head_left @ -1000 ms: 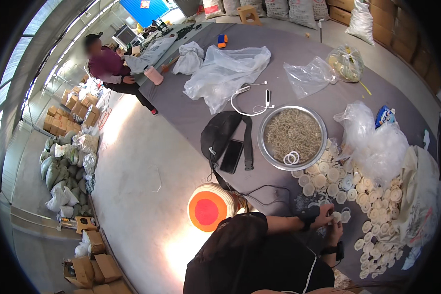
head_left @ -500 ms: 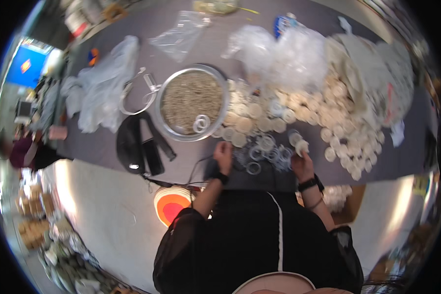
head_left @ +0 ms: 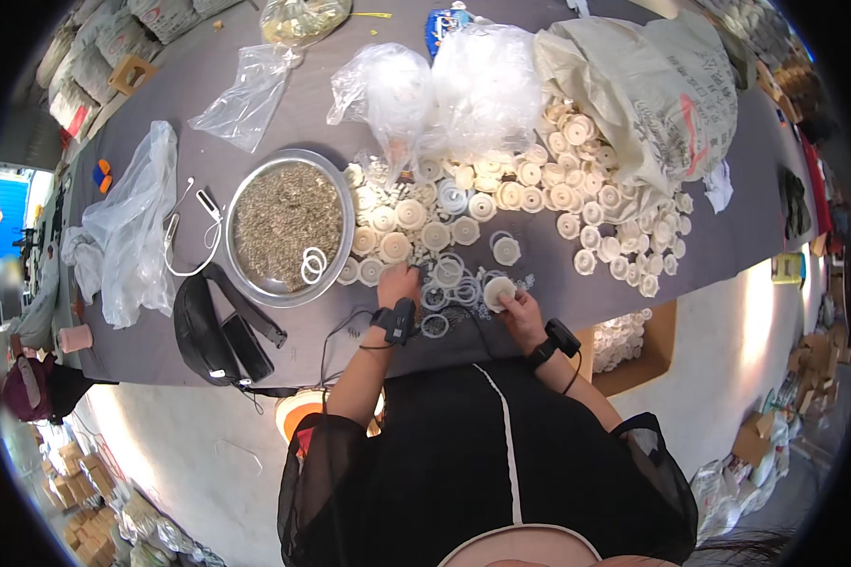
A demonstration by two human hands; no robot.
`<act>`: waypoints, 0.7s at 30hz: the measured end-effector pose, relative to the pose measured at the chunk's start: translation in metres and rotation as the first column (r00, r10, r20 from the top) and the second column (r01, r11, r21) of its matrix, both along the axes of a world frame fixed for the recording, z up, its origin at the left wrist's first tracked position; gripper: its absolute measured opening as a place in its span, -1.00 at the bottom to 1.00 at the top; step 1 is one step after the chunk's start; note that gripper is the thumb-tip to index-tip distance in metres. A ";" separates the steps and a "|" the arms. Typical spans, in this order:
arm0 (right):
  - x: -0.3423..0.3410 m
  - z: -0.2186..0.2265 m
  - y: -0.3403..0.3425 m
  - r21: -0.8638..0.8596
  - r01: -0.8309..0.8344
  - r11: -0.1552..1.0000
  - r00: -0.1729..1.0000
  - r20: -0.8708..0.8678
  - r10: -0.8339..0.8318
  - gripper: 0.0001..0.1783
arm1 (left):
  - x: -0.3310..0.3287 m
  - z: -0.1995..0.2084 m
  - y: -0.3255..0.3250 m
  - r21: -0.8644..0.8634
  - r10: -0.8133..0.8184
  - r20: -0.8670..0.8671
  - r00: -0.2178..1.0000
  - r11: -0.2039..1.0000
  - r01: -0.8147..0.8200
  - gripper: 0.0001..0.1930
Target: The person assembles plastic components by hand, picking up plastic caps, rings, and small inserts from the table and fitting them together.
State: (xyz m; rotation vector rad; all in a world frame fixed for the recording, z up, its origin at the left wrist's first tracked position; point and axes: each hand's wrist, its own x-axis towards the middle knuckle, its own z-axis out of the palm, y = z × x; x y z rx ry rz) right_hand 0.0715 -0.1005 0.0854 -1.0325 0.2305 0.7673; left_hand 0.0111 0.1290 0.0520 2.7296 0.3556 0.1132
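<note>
In my right hand (head_left: pixel 523 319) is a cream round plastic disc (head_left: pixel 498 292), pinched between thumb and fingers at the right side of a small heap of clear rings (head_left: pixel 450 274). My left hand (head_left: pixel 399 287) is at the heap's left side, fingers curled together and pointing down; whatever they may hold is hidden. Just beyond the rings, another cream disc (head_left: pixel 507 250) lies with a clear ring against its far edge. A loose spread of similar cream discs (head_left: pixel 410 214) covers the table past both hands. Black devices are strapped to both wrists.
To the left stands a round metal tray (head_left: pixel 348 227) of small brownish pieces, with two white rings on top. A black waist bag (head_left: pixel 199 326) and a phone (head_left: pixel 247 346) lie nearer. Plastic bags (head_left: pixel 487 85) and a woven sack (head_left: pixel 671 94) sit behind the discs. A carton (head_left: pixel 657 350) stands below the table edge.
The whole view has swung, so the table's things appear farther left. My right hand still holds a cream piece, now with its flat face upward. My left hand remains beside the rings.
</note>
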 end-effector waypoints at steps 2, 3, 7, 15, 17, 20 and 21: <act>0.001 0.001 -0.002 -0.014 -0.023 1.000 1.000 0.004 0.023 -0.69 | 0.004 -0.017 0.008 0.031 -0.036 0.004 0.999 0.999 0.036 -0.91; 0.000 0.000 -0.003 -0.015 -0.015 1.000 1.000 0.005 0.015 -0.69 | 0.005 -0.022 0.011 0.065 -0.063 0.008 0.998 0.996 0.062 -0.92; -0.001 -0.004 -0.008 -0.085 -0.034 0.996 0.998 0.057 0.039 -0.69 | 0.017 -0.016 0.008 0.017 -0.138 0.095 0.986 0.990 0.137 -0.94; 0.002 -0.002 -0.009 -0.098 -0.083 0.992 0.994 0.056 0.089 -0.67 | 0.030 -0.032 0.009 0.129 -0.242 0.028 0.970 0.963 0.236 -0.90; 0.002 0.000 -0.010 -0.138 -0.100 0.985 0.990 0.085 0.113 -0.71 | 0.031 -0.032 0.008 0.145 -0.266 -0.026 0.964 0.953 0.267 -0.87; 0.005 0.010 -0.007 -0.088 -0.072 0.993 0.986 0.145 0.085 -0.70 | 0.035 -0.023 0.006 0.120 -0.261 0.010 0.965 0.959 0.258 -0.87; 0.005 0.013 -0.007 -0.090 -0.067 0.994 0.986 0.145 0.080 -0.70 | 0.034 -0.018 0.004 0.068 -0.238 0.045 0.970 0.970 0.235 -0.88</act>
